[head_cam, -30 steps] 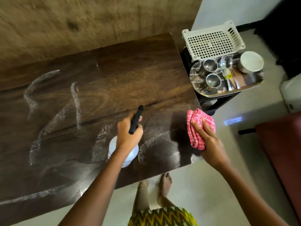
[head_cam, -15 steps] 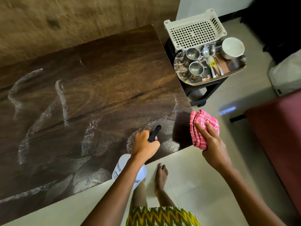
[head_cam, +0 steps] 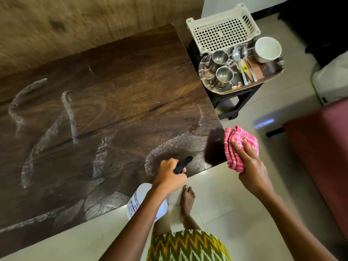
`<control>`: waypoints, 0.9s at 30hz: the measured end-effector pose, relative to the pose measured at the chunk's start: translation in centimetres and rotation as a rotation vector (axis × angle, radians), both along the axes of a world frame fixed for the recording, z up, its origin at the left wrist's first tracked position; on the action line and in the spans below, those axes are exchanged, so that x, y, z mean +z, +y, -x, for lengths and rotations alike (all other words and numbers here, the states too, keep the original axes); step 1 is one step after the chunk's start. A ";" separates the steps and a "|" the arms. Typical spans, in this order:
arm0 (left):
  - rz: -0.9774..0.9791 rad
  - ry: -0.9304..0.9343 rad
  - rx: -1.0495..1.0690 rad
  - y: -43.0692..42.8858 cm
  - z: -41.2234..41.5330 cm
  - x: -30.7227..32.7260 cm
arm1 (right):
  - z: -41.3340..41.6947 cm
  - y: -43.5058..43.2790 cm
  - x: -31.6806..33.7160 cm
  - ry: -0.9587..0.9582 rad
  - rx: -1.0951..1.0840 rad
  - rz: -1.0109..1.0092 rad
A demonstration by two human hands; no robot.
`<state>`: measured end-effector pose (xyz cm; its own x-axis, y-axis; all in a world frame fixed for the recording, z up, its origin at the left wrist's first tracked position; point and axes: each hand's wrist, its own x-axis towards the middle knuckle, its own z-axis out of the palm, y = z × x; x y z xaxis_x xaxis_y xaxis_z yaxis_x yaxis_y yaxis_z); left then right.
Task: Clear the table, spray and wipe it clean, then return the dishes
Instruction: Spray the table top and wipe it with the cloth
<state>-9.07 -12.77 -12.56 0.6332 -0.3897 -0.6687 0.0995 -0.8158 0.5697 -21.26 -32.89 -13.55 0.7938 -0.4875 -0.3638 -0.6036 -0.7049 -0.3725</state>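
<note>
The dark wooden table is bare and streaked with wet spray marks. My left hand grips the black trigger head of a white spray bottle, nozzle pointing at the table's near right corner; the bottle body hangs below the table's front edge. My right hand holds a folded pink checked cloth just off the table's right corner. The dishes sit on a steel tray on a black stool to the right: two steel cups, spoons and a white bowl.
A white perforated plastic basket rests behind the tray. A dark red seat stands at the right. My bare foot is on pale floor tiles by the table's front edge. A wall runs behind the table.
My left hand has drawn the spray bottle back from over the table to its front right edge. The pink cloth in my right hand stays by the corner. The view shifted rightward.
</note>
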 end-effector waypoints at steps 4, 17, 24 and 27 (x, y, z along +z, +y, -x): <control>-0.057 -0.047 -0.011 0.0 0.4 0.2 | 0.1 -0.2 0.0 0.006 -0.010 -0.003; -0.016 -0.082 0.417 4.0 -0.1 0.5 | 0.3 0.9 -0.1 -0.064 0.088 0.005; -0.111 -0.087 0.551 6.4 0.5 -0.3 | -1.1 1.5 0.0 -0.079 0.099 -0.030; -0.112 -0.076 0.567 6.9 0.8 -0.3 | -1.6 1.5 -0.1 -0.063 0.106 -0.024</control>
